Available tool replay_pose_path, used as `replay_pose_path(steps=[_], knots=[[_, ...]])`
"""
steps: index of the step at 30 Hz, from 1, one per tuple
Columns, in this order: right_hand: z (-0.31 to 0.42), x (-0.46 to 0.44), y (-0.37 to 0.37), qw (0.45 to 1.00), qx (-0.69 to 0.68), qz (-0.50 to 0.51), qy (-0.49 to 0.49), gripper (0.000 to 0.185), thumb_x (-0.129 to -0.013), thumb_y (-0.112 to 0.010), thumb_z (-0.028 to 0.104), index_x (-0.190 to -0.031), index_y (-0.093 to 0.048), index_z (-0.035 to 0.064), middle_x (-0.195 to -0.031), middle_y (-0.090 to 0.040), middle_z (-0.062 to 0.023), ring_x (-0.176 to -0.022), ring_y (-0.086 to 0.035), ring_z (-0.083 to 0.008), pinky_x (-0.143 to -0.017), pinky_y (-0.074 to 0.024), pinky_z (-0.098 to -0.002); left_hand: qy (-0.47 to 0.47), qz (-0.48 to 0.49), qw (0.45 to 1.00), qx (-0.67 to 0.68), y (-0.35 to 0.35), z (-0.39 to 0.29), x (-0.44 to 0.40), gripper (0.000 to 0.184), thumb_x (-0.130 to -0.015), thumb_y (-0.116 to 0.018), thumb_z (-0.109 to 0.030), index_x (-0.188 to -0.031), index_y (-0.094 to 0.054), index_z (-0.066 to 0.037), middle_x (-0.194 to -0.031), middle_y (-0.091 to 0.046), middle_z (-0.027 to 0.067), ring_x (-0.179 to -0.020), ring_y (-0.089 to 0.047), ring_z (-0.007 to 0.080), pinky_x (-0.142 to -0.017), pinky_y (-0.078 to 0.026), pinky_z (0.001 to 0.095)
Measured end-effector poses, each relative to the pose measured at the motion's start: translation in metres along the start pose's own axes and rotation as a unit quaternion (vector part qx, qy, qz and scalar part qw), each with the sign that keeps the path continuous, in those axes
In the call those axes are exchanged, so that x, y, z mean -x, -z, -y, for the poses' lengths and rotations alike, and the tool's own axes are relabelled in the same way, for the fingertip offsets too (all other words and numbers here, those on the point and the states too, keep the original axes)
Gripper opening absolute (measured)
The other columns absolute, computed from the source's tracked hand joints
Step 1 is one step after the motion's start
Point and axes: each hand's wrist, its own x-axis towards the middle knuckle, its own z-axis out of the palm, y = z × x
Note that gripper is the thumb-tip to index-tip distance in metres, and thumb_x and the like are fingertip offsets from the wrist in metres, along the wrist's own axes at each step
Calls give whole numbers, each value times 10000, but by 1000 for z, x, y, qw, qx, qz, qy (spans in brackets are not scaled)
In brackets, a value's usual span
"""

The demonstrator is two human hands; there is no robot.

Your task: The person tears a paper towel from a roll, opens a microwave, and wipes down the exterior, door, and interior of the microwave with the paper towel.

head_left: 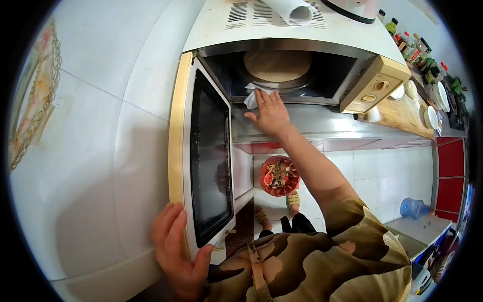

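My right hand (pixel 271 111) presses a crumpled white paper towel (pixel 250 96) against the front lower edge of the microwave's cavity, fingers stretched forward over it. Inside the microwave (pixel 347 83) sits a round turntable plate (pixel 277 66). The microwave door (pixel 211 156) is swung wide to the left, its dark window facing inward and showing some specks. My left hand (pixel 178 249) is at the door's outer edge, with its fingers on the outer side and its thumb round the near end.
A paper roll (pixel 300 14) lies on top of the microwave. To the right are a wooden cutting board (pixel 397 117), white bowls (pixel 440 95) and several bottles (pixel 412 50). A red bin (pixel 278 176) with scraps stands on the floor by my feet. White tiled wall (pixel 141 166) borders the left.
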Motion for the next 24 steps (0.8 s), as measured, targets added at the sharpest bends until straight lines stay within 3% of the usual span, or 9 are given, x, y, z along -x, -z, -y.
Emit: replay_pose_path(steps=[7,10,14,16,18,24], knots=[[34,-61,-17,996,-41,77,14,837,-866,-578,478,-1469,-256,-6,-1513,-309,-126,-1377,-319,-268,-1142,-235,-398,13,2,1000,-6,2,4,2,616,-835,-642,-405,-1247,-532,40,-1291,-526,227,-1232,-474,387,-1055,-334,471],[37,-77,-20,994,-54,90,25,902,-821,-635,428,-1485,-203,-2,-1560,-206,-142,-1425,-244,-269,-1164,-203,-372,3,6,1000,4,1,6,1,617,-831,-648,-406,-1245,-532,36,-1288,-525,229,-1231,-474,391,-1057,-331,476],[40,-90,-21,990,-45,133,21,914,-795,-646,387,-1486,-196,-9,-1565,-173,-175,-1442,-206,-268,-1172,-180,-365,9,-4,1000,11,-1,4,3,587,-824,-668,-362,-1233,-537,39,-1270,-534,234,-1199,-492,409,-1028,-364,481],[36,-81,-27,994,-32,105,25,895,-784,-646,352,-1479,-216,-14,-1559,-194,-171,-1438,-214,-272,-1174,-171,-367,5,-15,1000,8,-4,2,1,569,-818,-688,-344,-1218,-549,35,-1249,-549,234,-1164,-514,426,-995,-399,487],[38,-70,-30,996,-36,64,51,876,-773,-648,326,-1470,-241,-16,-1543,-231,-170,-1430,-229,-274,-1177,-162,-371,16,4,1000,11,-1,1,3,600,-842,-637,-341,-1267,-506,60,-1312,-502,243,-1254,-455,383,-1077,-315,458],[39,-37,-17,994,-19,70,78,849,-776,-643,301,-1464,-259,-15,-1534,-264,-145,-1426,-234,-269,-1179,-159,-390,23,0,1000,-3,-3,-6,1,609,-840,-639,-337,-1281,-501,60,-1316,-501,241,-1258,-452,377,-1077,-313,454]])
